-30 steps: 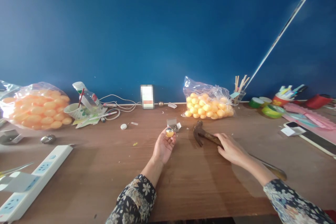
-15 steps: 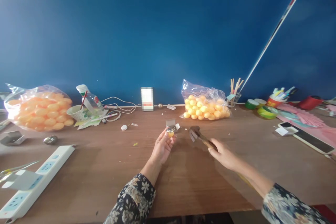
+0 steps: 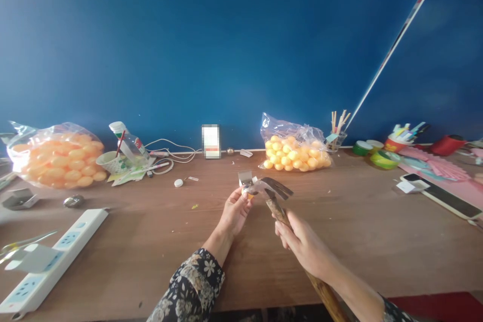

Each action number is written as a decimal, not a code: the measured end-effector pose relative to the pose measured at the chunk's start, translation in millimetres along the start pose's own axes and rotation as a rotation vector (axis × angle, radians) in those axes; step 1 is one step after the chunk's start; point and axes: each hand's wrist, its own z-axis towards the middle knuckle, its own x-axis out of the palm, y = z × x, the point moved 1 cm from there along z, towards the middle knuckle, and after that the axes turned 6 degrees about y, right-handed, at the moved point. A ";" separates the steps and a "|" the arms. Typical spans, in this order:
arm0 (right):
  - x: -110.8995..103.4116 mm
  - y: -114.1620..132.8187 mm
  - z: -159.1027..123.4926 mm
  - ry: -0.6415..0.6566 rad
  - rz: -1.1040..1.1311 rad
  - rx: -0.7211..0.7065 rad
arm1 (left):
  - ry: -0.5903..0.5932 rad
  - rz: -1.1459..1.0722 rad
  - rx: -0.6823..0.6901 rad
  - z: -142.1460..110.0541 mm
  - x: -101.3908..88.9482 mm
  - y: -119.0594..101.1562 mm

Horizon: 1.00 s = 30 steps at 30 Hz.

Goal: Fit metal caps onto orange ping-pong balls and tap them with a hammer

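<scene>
My left hand (image 3: 233, 212) pinches a small yellow ball-like piece with a silvery part (image 3: 247, 194) between thumb and fingertips, low over the wooden table (image 3: 211, 271). Wrapped round the wooden handle of a claw hammer (image 3: 277, 210) is my right hand (image 3: 304, 244). The hammer's striking face meets the silvery top of the piece, or hangs just over it; I cannot tell which. Its claw points right. Just behind the fingertips stands a small grey open box-like holder (image 3: 245, 177). The hammer head and fingers hide most of the piece.
Clear bags of yellow-orange balls stand at back right (image 3: 296, 153) and far left (image 3: 60, 158). A power strip (image 3: 77, 239) lies at left near a shiny metal piece (image 3: 73, 201). A leaning bottle (image 3: 130, 143) is behind. At right are a phone (image 3: 449, 198) and tape rolls (image 3: 384, 159).
My right hand has brought the hammer left and turned it, so its head now sits at the piece in my left hand. The left hand has stayed almost still.
</scene>
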 end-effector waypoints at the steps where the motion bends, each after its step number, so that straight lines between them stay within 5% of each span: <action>1: -0.2 0.0 0.1 0.007 0.006 0.009 | -0.006 0.006 0.005 0.1 -0.1 0.2; 17: -0.5 -6.0 -9.8 -0.037 0.089 0.058 | -0.007 0.046 0.034 -0.9 0.6 -2.2; 30: -0.9 -5.0 -17.6 -0.037 0.124 0.050 | 0.112 0.062 -0.050 -8.8 8.7 -6.5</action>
